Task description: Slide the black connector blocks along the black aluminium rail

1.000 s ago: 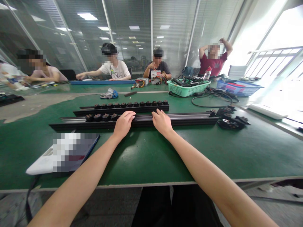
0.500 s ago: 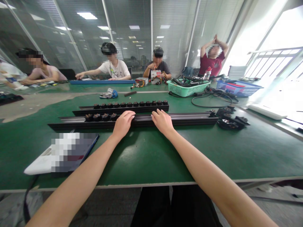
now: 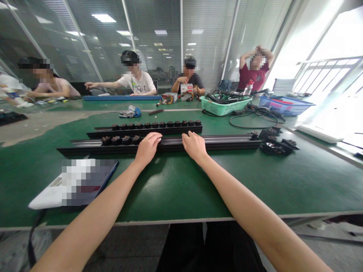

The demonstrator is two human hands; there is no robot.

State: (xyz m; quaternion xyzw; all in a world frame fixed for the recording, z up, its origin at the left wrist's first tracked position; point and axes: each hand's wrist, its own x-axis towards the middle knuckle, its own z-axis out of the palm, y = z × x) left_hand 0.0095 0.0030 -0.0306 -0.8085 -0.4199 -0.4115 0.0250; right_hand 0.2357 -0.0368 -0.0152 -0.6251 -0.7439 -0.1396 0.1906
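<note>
Head view, hands at the near rail. The left hand (image 3: 148, 149) was bent over the rail with its fingers close together; whether they pinched a part could not be told. The right hand (image 3: 195, 146) lay apart from it along the same rail, fingers narrowly curled at the top, any grip hidden. The near black rail (image 3: 227, 146) ran crosswise on the green table (image 3: 176, 192), with 4 dark modules (image 3: 115, 141) visible in its channel beside the left hand. Judged from this pose, good handling called for even, light pressure, the left fingers not nudging the neighbouring modules. Beyond lay the far rail (image 3: 147, 132), bearing a longer row; loose black parts (image 3: 276, 146) sat by the near rail's right end. Farther out stood a green basket (image 3: 224, 108) and a blue basket (image 3: 296, 109). Of writing, a white box (image 3: 186, 90) bore a red label too small to read surely, and a co-worker's white shirt (image 3: 144, 84) carried partly legible lettering; no brand could be made out.
</note>
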